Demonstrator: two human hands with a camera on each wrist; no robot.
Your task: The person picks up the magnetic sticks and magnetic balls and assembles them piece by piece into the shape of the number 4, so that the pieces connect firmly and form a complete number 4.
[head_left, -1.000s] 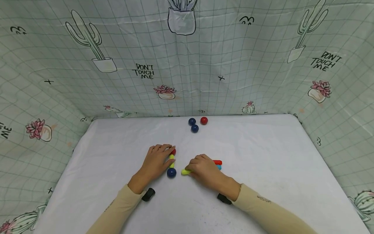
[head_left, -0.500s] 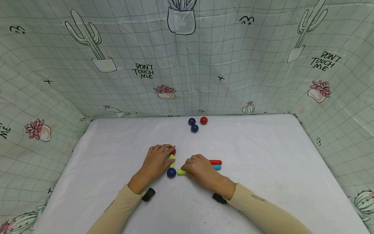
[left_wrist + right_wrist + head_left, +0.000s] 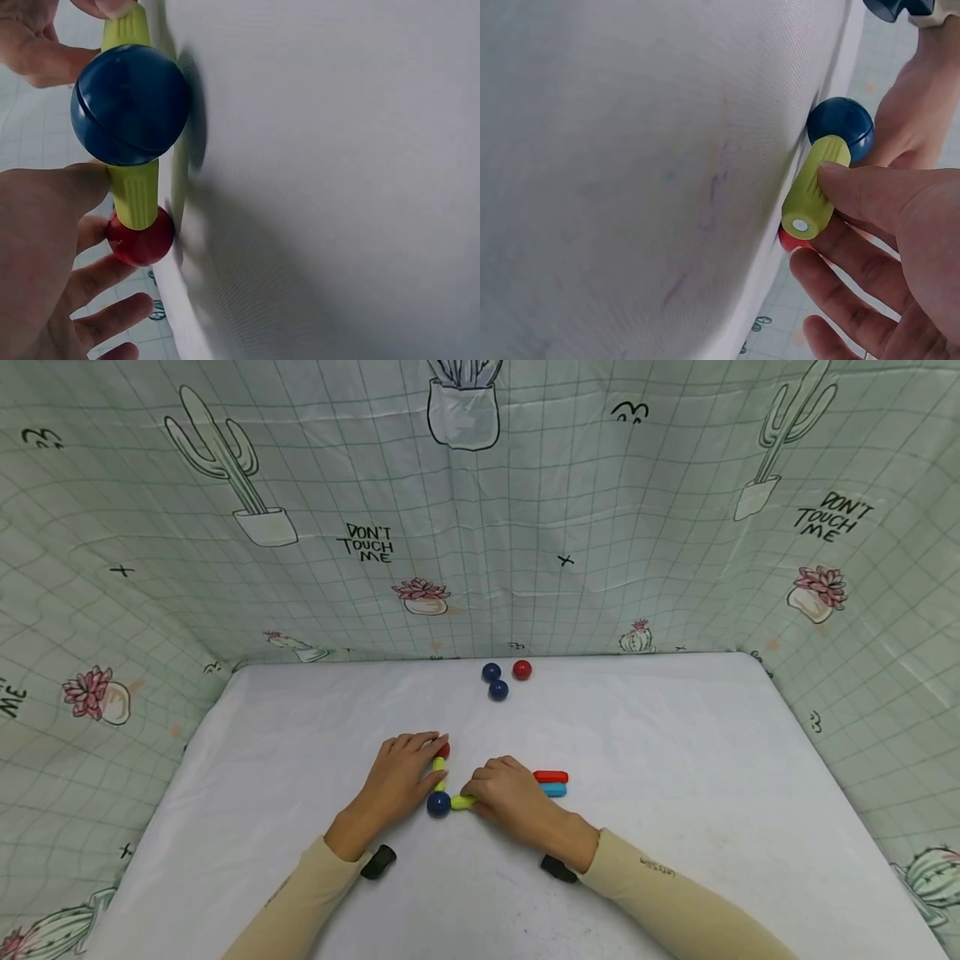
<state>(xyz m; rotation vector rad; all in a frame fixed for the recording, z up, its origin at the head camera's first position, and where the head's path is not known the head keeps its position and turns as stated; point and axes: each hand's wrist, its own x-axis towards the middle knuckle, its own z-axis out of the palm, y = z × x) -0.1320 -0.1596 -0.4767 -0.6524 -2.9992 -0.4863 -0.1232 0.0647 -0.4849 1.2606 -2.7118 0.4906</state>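
Note:
My left hand lies around a yellow-green magnetic stick, thumb against its side and fingertips by the red ball at its far end. A blue ball joins the stick's near end on the white table. Between thumb and fingers, my right hand pinches another yellow-green magnetic stick. One end of that stick meets the blue ball from the right; its free end shows a small silvery disc in the right wrist view. The two sticks form a corner at the blue ball.
Just right of my right hand lie a red stick and a light blue stick, side by side. Two dark blue balls and a red ball stand near the back edge of the white table. Patterned cloth hangs behind.
My right hand has moved left with its yellow-green stick, closing the gap to the blue ball. More of the red and light blue sticks shows. The left hand has stayed nearly still.

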